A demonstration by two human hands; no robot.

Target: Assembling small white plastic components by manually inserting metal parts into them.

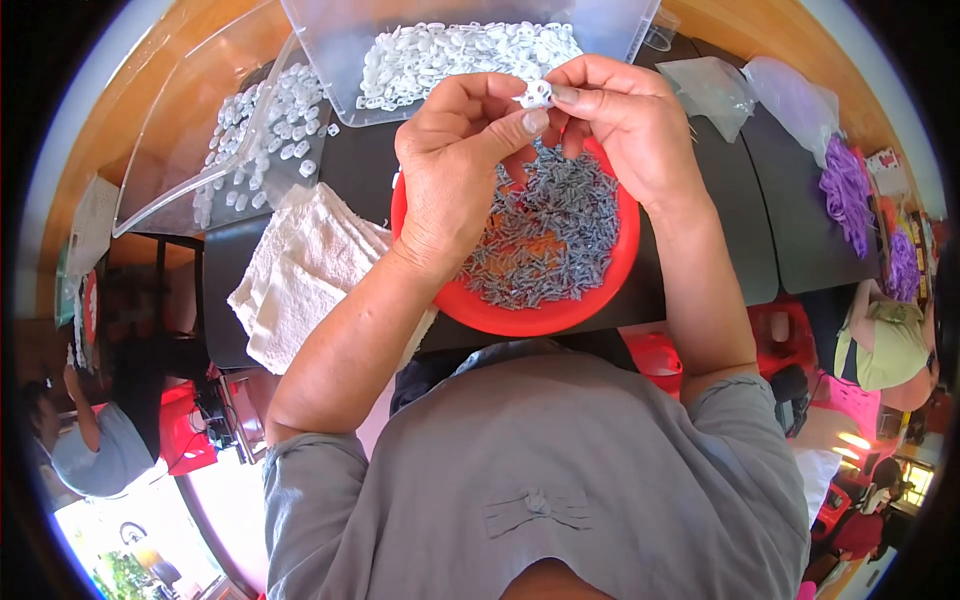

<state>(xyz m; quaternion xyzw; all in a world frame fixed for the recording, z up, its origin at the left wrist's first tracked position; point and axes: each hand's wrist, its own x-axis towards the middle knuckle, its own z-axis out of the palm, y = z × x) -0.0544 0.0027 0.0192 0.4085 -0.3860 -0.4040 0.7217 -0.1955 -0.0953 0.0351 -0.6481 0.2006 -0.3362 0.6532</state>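
A small white plastic piece with holes (538,94) is pinched between both hands above a red basin. My left hand (462,150) grips it with thumb and fingers from the left. From the right, my right hand (632,125) holds its other side between thumb and forefinger. Below them, the round red basin (530,322) contains many small grey screw-like pieces (560,240). Just beyond the hands stands a clear plastic bin (335,60) with a heap of white oval plastic pieces (465,55). Whether a grey piece sits in the held part cannot be made out.
A cream towel (300,270) lies left of the basin on the dark table (720,230). Behind it, a clear tray (150,180) holds more white pieces (270,130). Clear plastic bags (710,90) and purple strips (848,195) lie at right. Other people sit farther off on both sides.
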